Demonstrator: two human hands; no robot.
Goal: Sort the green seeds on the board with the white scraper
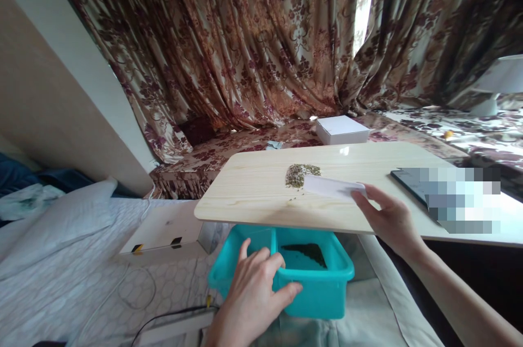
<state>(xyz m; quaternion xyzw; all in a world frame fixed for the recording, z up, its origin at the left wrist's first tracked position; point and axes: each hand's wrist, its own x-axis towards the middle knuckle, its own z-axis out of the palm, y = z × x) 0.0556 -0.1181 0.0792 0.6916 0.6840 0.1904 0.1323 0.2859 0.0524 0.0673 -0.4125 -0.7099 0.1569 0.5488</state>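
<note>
My right hand (388, 216) pinches one end of a flat white card-like piece (329, 187) with a narrow raised edge. The far end of this piece rests at a small pile of greenish-brown seeds or grains (300, 172) on the light wooden tabletop (245, 189). Below the table's near edge, my left hand (261, 276) grips the front rim of a teal divided bin (314, 295), thumb outside and fingers over the rim beside the divider. A dark patch of similar grains (308, 253) lies in the bin's right compartment. Part of the left compartment is hidden by my hand.
A tablet-like device (412, 192), partly blurred, lies on the table's right side. Behind the table sits a white box (342, 130). To the left, another white box (171, 232) and cables (175, 311) lie on the quilted bed (98, 249). A lamp (500, 74) stands far right.
</note>
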